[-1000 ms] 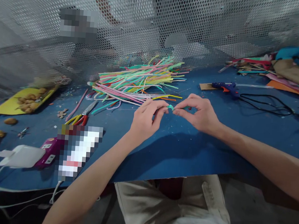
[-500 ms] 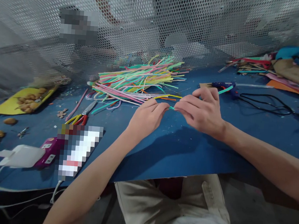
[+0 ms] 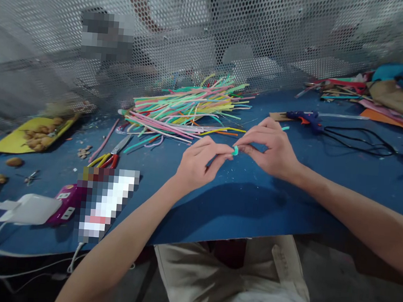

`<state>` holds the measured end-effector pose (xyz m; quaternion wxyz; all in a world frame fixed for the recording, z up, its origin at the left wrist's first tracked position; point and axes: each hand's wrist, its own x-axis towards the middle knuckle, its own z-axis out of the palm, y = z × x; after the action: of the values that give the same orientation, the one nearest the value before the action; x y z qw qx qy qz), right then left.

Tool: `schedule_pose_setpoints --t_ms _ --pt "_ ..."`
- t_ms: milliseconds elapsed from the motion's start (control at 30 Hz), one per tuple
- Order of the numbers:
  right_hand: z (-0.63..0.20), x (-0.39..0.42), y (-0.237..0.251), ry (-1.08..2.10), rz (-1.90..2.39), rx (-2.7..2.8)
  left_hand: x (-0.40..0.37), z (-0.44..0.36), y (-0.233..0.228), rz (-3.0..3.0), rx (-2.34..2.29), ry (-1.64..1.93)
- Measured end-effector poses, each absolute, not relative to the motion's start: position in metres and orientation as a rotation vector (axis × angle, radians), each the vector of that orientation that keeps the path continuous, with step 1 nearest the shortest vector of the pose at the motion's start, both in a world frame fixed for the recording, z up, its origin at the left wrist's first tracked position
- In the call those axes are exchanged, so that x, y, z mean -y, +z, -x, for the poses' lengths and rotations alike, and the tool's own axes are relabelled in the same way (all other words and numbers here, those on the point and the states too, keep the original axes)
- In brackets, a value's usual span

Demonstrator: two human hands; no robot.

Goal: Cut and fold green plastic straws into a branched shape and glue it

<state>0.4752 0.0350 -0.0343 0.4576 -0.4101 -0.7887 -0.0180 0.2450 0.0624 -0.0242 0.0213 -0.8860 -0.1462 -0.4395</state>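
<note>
Both my hands meet over the blue table (image 3: 253,206), pinching one thin teal pipe cleaner (image 3: 235,150). My left hand (image 3: 198,162) grips its near end between thumb and fingers. My right hand (image 3: 269,147) holds the other part, and a short teal tip pokes out behind its fingers. A small curled teal bit shows between the two thumbs. Just beyond my hands lies a heap of coloured pipe cleaners (image 3: 187,108).
A blue glue gun (image 3: 303,117) with a black cord lies at the right. Red-handled pliers (image 3: 112,155) and a purple power strip (image 3: 67,201) with a white plug sit at the left. Nuts rest on a yellow sheet (image 3: 31,133). A perforated metal screen (image 3: 210,35) backs the table.
My right hand turned and dropped back toward the left hand; the teal strand that stuck out to the right is now curled short between my fingers.
</note>
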Motion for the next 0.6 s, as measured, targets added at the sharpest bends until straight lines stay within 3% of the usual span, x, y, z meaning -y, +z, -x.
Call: schedule_pose_setpoints --t_ms 200,600 --pt "-0.468 -0.033 -0.042 -0.058 1.017 1.973 -0.069 -0.243 -0.027 2.658 0.644 -1.358" --pt "-0.477 -0.03 -0.036 -0.481 1.017 2.082 -0.086 -0.238 -0.03 2.71 0.61 -0.872"
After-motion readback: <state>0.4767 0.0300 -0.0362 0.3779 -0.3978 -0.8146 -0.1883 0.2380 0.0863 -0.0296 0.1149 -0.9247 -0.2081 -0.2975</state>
